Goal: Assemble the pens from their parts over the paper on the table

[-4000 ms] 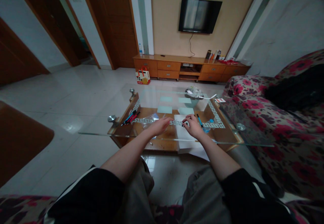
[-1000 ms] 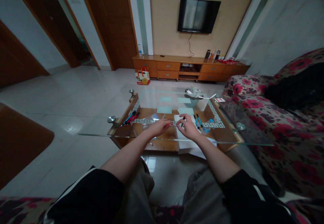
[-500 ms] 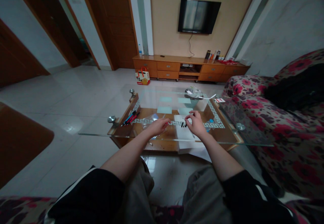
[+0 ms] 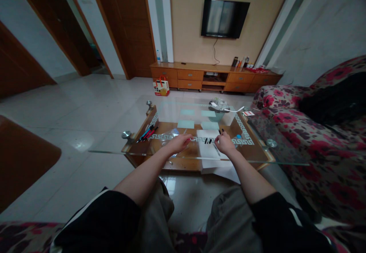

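since half a second ago the right hand [image 4: 225, 145] has curled shut over a blue pen [image 4: 216, 149] on the white paper [image 4: 206, 150]. the left hand [image 4: 179, 143] rests on the glass table [image 4: 114, 150], fingers closed on something slim, what i cannot tell. black caps [image 4: 208, 141] lie just beyond. loose pens [image 4: 147, 133] wait far left, so sorting looks partway done.

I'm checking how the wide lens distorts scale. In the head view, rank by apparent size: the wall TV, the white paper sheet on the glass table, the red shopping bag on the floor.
1. TV
2. White paper sheet
3. Red shopping bag, farther off, so truly larger than it looks.
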`<state>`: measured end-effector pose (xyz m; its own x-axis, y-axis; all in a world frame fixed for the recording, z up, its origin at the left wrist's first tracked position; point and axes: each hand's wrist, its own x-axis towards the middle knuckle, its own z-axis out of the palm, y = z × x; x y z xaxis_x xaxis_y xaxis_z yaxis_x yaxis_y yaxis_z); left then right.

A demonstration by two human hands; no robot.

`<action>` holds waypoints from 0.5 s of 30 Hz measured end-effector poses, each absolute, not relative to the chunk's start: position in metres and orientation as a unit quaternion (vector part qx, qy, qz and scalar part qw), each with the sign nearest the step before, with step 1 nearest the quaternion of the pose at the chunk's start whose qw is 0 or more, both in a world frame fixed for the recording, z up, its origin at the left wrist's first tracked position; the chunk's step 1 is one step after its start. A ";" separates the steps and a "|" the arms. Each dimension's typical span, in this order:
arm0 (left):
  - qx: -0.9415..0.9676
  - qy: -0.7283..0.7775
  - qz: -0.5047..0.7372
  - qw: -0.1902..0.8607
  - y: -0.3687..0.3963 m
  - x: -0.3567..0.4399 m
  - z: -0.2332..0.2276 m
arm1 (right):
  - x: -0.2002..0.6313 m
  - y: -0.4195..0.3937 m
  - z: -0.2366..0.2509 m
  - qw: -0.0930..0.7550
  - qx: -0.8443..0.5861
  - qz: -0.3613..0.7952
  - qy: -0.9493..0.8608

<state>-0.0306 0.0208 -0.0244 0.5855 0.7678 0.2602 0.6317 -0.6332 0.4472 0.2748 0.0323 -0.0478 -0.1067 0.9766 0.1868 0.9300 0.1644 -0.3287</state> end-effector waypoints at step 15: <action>0.880 0.393 0.215 0.157 0.019 -0.030 -0.022 | 0.272 0.032 -0.057 0.165 -0.647 0.077 -0.741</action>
